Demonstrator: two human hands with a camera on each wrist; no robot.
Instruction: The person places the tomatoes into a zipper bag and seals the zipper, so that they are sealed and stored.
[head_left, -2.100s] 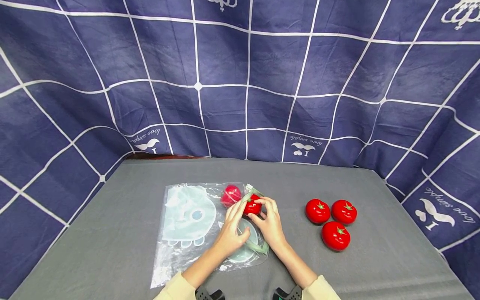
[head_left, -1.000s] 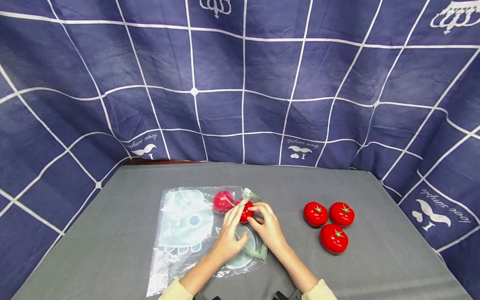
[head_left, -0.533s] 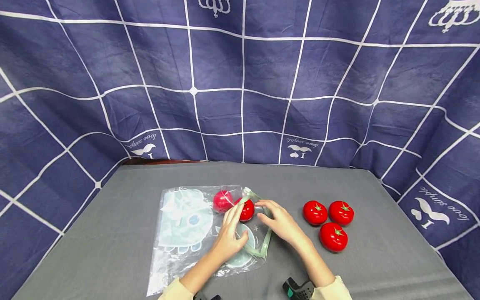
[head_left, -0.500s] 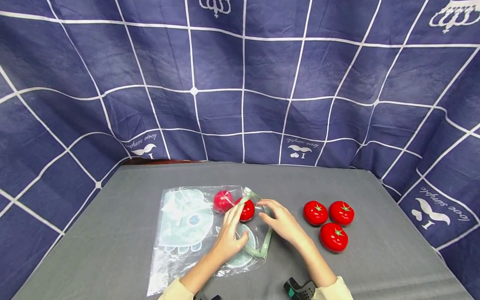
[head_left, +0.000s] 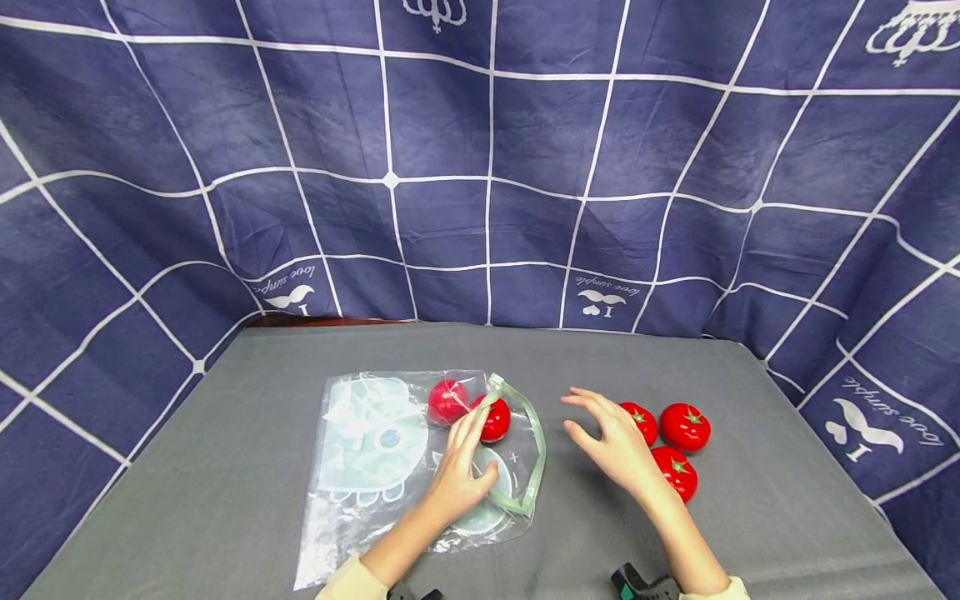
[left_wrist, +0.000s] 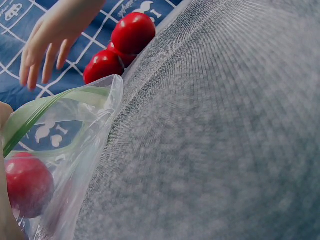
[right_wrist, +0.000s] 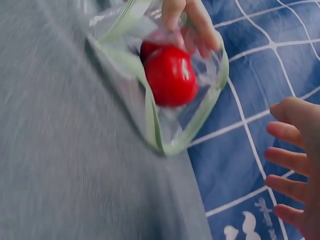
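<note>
A clear zip bag [head_left: 375, 500] with a pale printed figure and green zip strip lies on the grey table. Inside are a red tomato [head_left: 447, 402] deeper in and another tomato [head_left: 496, 421] near the gaping mouth. My left hand [head_left: 455, 479] rests at the mouth, fingers extended along the strip, thumb apart from them. In the right wrist view, its fingers [right_wrist: 202, 25] overlap the opening beside the tomatoes. My right hand [head_left: 618, 446] is off the table, fingers spread and holding nothing. It partly hides two of the three loose tomatoes, a left one [head_left: 641, 422] and a front one [head_left: 677, 473].
The third loose tomato [head_left: 685, 427] sits behind the front one. A blue curtain [head_left: 442, 217] with white grid lines hangs along the back and sides of the grey table [head_left: 247, 467].
My right hand has let go of the tomato at the bag's mouth and moved right, towards the loose tomatoes. My left hand has stayed at the bag.
</note>
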